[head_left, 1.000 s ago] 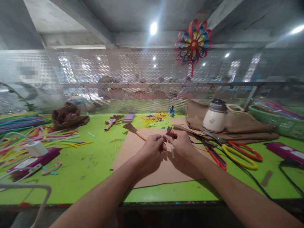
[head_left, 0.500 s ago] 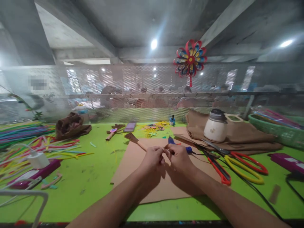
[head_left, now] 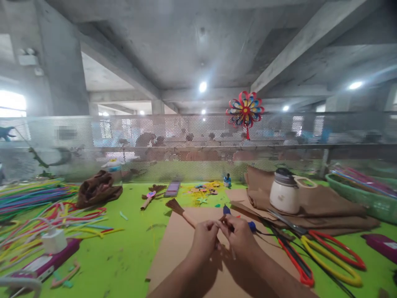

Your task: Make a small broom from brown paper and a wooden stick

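My left hand [head_left: 204, 240] and my right hand [head_left: 240, 238] meet fingertip to fingertip above a sheet of brown kraft paper [head_left: 176, 256]. Both are closed in a pinch; a small brown bit shows at the fingertips, too small to name. Just beyond my left hand lies a little brush-shaped piece with a fringed brown end [head_left: 175, 205] and a pale handle, partly hidden by the hand. Behind my right hand is a blue tool with a black cord [head_left: 252, 226], mostly covered, perhaps a glue gun.
Right of the paper lie a red utility knife [head_left: 297, 256] and scissors with red and yellow handles [head_left: 330, 258]. A cream pot [head_left: 283, 194] stands on folded brown cloth [head_left: 338, 198]. Coloured strips [head_left: 83, 219] and a purple power strip [head_left: 58, 258] are at left; a perforated screen [head_left: 173, 165] stands behind.
The view has tilted upward, so the table and hands sit lower in the picture. Both hands stay pinched together over the paper, with only slight finger movement.
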### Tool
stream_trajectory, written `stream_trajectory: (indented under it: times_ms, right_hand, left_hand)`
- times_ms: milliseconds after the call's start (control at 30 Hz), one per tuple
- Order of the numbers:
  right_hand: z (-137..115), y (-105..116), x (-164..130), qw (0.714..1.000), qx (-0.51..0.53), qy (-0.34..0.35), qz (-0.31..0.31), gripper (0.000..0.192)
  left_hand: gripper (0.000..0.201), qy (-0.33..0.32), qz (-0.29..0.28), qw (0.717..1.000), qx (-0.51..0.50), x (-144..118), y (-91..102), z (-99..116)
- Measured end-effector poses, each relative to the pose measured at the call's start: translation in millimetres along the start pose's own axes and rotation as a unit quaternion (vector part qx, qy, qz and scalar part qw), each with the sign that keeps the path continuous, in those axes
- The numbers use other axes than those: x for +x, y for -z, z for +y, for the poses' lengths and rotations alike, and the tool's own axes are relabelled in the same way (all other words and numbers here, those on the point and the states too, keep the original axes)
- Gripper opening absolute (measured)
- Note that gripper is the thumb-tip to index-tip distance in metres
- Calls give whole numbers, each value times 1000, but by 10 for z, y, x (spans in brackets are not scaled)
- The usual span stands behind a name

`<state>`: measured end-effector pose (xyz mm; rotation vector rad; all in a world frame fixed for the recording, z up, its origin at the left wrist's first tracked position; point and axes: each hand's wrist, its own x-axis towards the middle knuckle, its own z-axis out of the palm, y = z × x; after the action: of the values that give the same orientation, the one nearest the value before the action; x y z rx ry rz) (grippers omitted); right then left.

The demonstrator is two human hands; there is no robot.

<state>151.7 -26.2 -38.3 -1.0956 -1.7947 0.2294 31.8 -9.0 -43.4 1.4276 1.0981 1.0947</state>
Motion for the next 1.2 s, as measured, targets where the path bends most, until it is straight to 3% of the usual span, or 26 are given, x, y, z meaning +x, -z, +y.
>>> stream_trajectory:
  times_ms: [100,300,467,767,1000,1200]
  right_hand:
    - [16,-19,-8,1000,6,-7,-1,29]
    - [36,-54,-25,999,-27,-10,15,30]
    - [17,-106,-62,999,-36,17,16,32]
    - [17,-113,-46,999,-17,23,25,29]
    - [-73,41,42,999,30,-37,7,25]
    - [-102,83,72,982,154,-112,-17,29]
  left_hand:
    - [25,-11,15,1000,11,18,-11,-57]
    - [22,-137,30,980,144,38,46,-202]
    - [18,-147,45,966,208,1,88,-164]
    - [17,-128,72,981,124,-3,31,-142]
    - [22,-74,23,997,-20,41,12,-96]
    - [25,-63,-2,998,-14,0,-33,-26]
